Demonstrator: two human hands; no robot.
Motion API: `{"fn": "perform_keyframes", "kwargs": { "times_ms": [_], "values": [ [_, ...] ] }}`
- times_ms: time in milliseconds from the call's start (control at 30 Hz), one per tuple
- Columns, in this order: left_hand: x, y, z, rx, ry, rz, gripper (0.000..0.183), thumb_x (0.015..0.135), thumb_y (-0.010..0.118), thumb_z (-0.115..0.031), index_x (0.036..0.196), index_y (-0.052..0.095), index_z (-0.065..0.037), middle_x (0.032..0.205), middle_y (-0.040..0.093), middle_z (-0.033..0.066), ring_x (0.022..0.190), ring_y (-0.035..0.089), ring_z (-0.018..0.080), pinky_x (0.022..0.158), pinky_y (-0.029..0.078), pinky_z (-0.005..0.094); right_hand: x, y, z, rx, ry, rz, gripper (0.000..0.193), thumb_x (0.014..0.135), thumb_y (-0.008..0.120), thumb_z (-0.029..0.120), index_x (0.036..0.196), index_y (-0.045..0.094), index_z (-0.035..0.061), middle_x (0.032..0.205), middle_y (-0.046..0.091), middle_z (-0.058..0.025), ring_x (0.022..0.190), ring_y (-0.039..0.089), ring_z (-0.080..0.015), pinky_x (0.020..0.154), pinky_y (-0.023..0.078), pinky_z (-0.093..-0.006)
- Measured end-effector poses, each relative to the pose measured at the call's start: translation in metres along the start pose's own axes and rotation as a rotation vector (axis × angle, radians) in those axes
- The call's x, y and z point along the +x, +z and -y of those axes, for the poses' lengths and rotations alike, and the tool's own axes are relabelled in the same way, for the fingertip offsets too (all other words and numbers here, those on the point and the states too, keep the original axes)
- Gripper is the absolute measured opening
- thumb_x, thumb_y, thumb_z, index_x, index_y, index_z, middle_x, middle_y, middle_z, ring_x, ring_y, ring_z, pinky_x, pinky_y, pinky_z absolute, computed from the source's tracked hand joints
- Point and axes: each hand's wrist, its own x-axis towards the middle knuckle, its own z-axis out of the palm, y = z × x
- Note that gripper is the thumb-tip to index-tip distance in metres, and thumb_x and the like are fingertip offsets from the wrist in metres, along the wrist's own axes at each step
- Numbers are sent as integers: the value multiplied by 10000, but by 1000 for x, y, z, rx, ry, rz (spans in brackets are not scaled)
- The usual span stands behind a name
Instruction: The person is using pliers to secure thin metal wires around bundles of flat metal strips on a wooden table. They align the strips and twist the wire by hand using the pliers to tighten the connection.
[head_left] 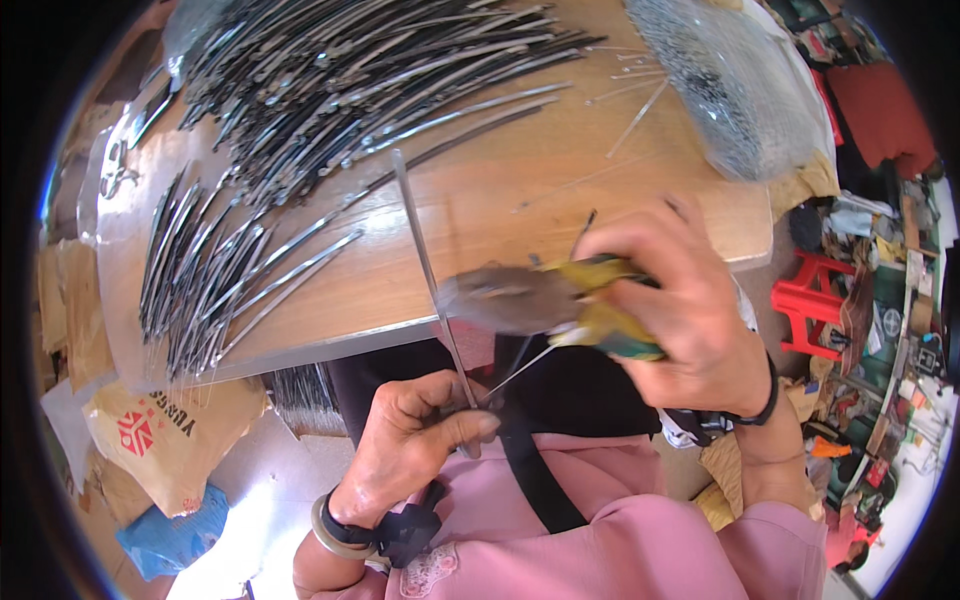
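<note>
Just off the table's near edge, my left hand (415,430) pinches a long thin grey strip (417,220) between thumb and fingers. The strip points up and away over the tabletop. My right hand (675,300), blurred by motion, is closed around the yellow-and-green handles of a pair of pliers (515,300). In this view the plier jaws overlap the middle of the strip; whether they touch it I cannot tell. A thin metal wire (525,370) runs slantwise from my left fingertips toward the pliers; its far end is hidden near my right hand.
A big heap of black and silver strips (330,90) covers the far left of the wooden table (560,230). A smaller bunch (200,270) lies nearer. A clear bag of metal pins (735,90) sits far right. A red stool (815,300) and a paper sack (180,440) flank the table.
</note>
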Motion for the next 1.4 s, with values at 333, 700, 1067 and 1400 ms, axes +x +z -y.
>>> {"fn": "perform_keyframes", "kwargs": {
  "times_ms": [333, 700, 1067, 1400],
  "values": [
    [-1, -3, 0, 72, -116, 53, 130, 847, 654, 24, 975, 667, 41, 752, 646, 37, 688, 603, 92, 625, 487, 223, -5, 26, -5, 20, -72, 114, 265, 559, 688, 64, 805, 617, -4, 1030, 569, -130, 839, 591, -277, 905, 342, -488],
    [10, -7, -33, 132, 142, 85, 200, 858, 632, -20, 1049, 662, 30, 855, 707, 103, 765, 655, 171, 739, 523, 294, -4, 22, 15, 15, -73, 18, 198, 585, 722, 116, 741, 636, 30, 973, 567, -95, 779, 563, -244, 822, 322, -471],
    [15, 17, -5, -539, -20, -11, 198, 931, 647, -199, 974, 598, -12, 631, 547, 10, 430, 382, 60, 380, 250, 215, -16, 14, 12, -85, 39, -80, 194, 564, 697, 132, 714, 628, 31, 1022, 605, -72, 916, 568, -275, 889, 331, -516],
    [11, 26, 0, -181, 336, -164, 45, 934, 588, -1, 963, 600, 31, 663, 541, -15, 558, 405, 24, 499, 323, 179, -52, 17, 9, 294, 255, 196, 334, 598, 769, 57, 905, 676, -38, 1163, 560, -147, 906, 591, -318, 793, 484, -390]
  ]
}}
